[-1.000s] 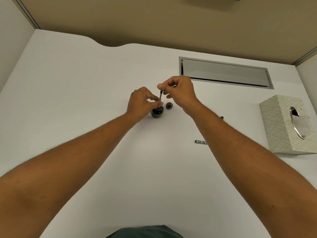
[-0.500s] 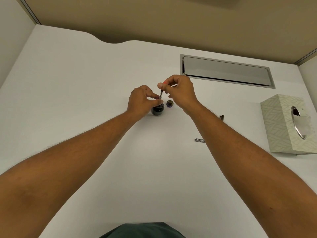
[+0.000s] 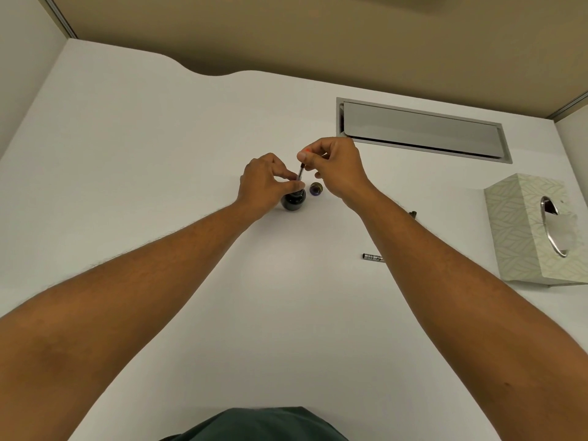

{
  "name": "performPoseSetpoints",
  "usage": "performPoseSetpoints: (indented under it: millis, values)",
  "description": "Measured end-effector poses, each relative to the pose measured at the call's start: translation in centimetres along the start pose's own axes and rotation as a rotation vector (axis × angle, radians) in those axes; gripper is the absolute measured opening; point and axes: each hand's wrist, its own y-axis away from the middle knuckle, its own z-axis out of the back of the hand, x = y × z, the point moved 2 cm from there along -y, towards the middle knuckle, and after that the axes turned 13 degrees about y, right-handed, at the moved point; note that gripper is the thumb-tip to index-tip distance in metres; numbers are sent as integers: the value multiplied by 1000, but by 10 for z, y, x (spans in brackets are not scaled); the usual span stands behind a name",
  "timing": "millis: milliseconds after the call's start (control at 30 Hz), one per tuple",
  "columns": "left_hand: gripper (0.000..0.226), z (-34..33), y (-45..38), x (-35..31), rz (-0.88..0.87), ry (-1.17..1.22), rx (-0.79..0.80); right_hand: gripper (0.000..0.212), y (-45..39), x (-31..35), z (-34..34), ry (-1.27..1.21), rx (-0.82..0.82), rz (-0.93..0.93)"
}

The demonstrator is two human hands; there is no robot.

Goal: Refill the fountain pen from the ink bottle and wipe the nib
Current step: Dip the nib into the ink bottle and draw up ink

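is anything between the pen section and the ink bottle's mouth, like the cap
Nothing visible does. The thin pen section stands in the open neck of the dark round ink bottle; the small round cap lies on the white desk beside it, to the right.

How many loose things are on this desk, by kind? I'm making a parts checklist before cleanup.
Ink bottle: 1
Bottle cap: 1
Pen section with converter, held upright over the bottle: 1
Loose pen parts, one and another, both partly hidden by the right arm: 2
Tissue box: 1
Total: 6
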Motion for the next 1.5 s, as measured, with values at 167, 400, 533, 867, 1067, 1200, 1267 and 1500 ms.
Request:
performPoseSetpoints:
  millis: [167,400,533,867,1067,1200,1267,1500]
  values:
    - [25,0,3,0,2,13,-3,24,2,1,-3,4,-43,-43]
    - [33,2,2,-2,24,16,20,25,5,4,-7,1,-33,-43]
    - [25,3,3,-1,21,6,14,24,9,0,-8,4,-20,-49]
    - [18,1,6,-1,16,34,14,17,12,-5,2,-43,200,46]
    - [19,-1,7,0,0,41,12,13,11,-3,-2,4,37,19]
    - [19,-3,8,2,-10,41,-2,29,12,-1,-7,41,-63,4]
    - [19,-3,8,3,-12,55,-8,26,12,-1,-6,42,-21,7]
    - [18,-1,7,4,-10,82,-4,9,10,-5,1,-37,161,35]
